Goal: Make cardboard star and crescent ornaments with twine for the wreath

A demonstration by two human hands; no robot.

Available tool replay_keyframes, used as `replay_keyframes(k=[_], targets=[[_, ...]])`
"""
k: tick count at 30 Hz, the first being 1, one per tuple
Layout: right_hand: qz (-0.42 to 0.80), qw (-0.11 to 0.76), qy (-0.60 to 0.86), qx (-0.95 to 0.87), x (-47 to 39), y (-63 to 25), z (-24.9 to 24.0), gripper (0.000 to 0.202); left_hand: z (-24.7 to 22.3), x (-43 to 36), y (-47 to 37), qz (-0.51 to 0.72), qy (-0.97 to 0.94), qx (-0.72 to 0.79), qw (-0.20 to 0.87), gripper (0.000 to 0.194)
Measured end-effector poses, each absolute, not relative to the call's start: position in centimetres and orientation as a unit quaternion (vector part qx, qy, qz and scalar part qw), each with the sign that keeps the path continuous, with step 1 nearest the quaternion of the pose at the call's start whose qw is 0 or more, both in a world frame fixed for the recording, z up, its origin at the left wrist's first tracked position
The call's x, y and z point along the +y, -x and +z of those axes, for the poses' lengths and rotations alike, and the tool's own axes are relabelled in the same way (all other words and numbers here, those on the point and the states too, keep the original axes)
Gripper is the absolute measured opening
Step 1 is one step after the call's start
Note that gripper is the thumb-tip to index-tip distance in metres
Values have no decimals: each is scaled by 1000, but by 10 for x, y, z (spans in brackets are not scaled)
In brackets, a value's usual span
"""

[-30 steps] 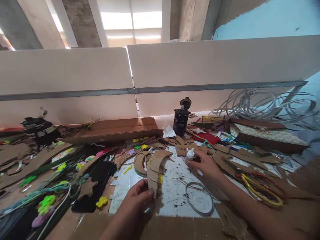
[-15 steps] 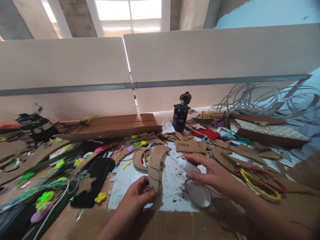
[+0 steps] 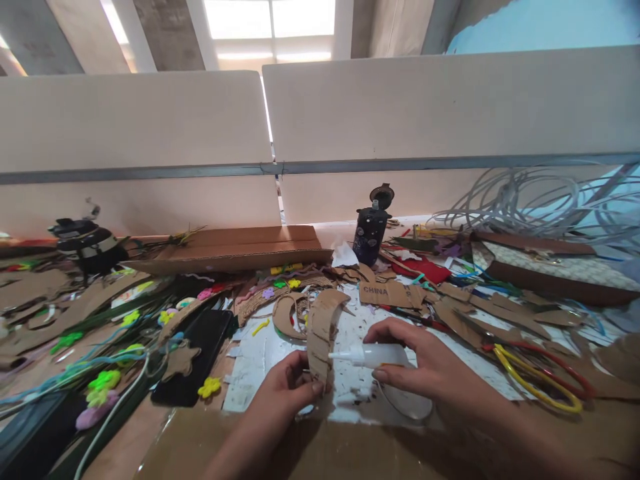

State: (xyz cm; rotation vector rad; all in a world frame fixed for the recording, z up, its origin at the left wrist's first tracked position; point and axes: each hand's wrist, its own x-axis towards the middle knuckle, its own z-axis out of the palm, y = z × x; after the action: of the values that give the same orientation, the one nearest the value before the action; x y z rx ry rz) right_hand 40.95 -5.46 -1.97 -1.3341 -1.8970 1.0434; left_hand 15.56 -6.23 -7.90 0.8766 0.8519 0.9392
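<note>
A curved strip of cardboard (image 3: 323,327) stands upright, its lower end pinched between the thumb and fingers of my left hand (image 3: 287,393). My right hand (image 3: 417,357) is closed around a white squeeze glue bottle (image 3: 383,355), held level with its thin nozzle pointing left. The nozzle tip is at the strip's right edge; whether it touches I cannot tell. Below the bottle lies a round clear disc with a rim (image 3: 410,402), partly covered by my right hand. A cardboard ring piece (image 3: 286,319) lies just behind the strip on the white board (image 3: 253,373).
Scissors with yellow and red handles (image 3: 540,383) lie at right among cardboard scraps. A black phone (image 3: 197,360) and yellow flower (image 3: 209,387) lie at left. Behind stand a dark open-lidded bottle (image 3: 371,233), a long cardboard tray (image 3: 240,257) and a patterned handbag (image 3: 550,267).
My right hand has turned the glue bottle level and brought its nozzle down and left to the strip's edge. My left hand keeps hold of the strip. The view has shifted slightly left.
</note>
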Motion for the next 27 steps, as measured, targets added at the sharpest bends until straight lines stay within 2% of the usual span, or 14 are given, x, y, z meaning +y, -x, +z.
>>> replay_keyframes(k=[3, 8, 15, 22, 27], targets=[[414, 295, 506, -697, -56, -408, -17, 31, -78, -63, -157, 424, -390, 379, 724, 45], [395, 313, 533, -680, -58, -406, -18, 39, -77, -64, -159, 425, -388, 376, 726, 42], [485, 353, 508, -618, -58, -399, -28, 41, -76, -64, -161, 415, -398, 374, 728, 43], [497, 397, 490, -597, -64, -390, -23, 41, -83, -60, -158, 417, -401, 364, 730, 45], [465, 378, 483, -639, -55, -392, -20, 35, -82, -60, -157, 407, -405, 369, 731, 47]])
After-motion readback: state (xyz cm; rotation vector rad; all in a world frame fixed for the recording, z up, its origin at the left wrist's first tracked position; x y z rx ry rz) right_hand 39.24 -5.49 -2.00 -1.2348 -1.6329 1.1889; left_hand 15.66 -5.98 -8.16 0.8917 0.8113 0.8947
